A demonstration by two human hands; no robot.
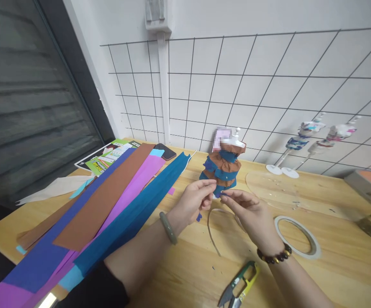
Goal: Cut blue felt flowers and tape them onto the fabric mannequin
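A small mannequin on a stand wears a layered dress of brown and blue crepe paper, with ruffles and small dark blue pieces at its left side. In front of its hem, my left hand is closed in a pinch, and what it holds, if anything, is hidden. My right hand pinches a small dark blue paper piece between thumb and forefinger, close to the dress's lower edge. Another little blue cutout shows just below my left hand. A thin pale strip curls on the table under my hands.
Long crepe paper strips in brown, blue, purple and teal cover the table's left side, near a phone. Thread snips and a tape roll lie at front right. Two small mannequins stand behind a clear round sheet.
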